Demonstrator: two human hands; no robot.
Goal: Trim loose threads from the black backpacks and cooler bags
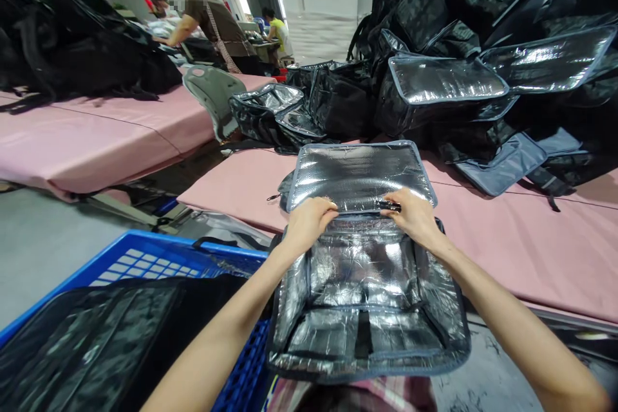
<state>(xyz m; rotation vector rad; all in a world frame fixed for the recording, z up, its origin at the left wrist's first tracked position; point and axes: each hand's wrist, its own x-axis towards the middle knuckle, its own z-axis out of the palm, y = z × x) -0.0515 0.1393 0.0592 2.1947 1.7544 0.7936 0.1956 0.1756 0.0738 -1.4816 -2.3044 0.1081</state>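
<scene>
An insulated cooler bag with a crinkled silver lining and dark grey binding lies open in front of me, partly over the table's edge. Its lid is folded back flat, away from me. With closed fingers, my left hand pinches the bag at the left of the hinge seam. At the right of the same seam, my right hand is closed around a small black object, which its fingers partly cover. A zipper pull sticks out at the bag's left side.
A pink-covered table bears a high heap of silver-lined bags. At the lower left, a blue plastic crate holds a dark camouflage bag. More black bags lie on another table. Two people work in the background.
</scene>
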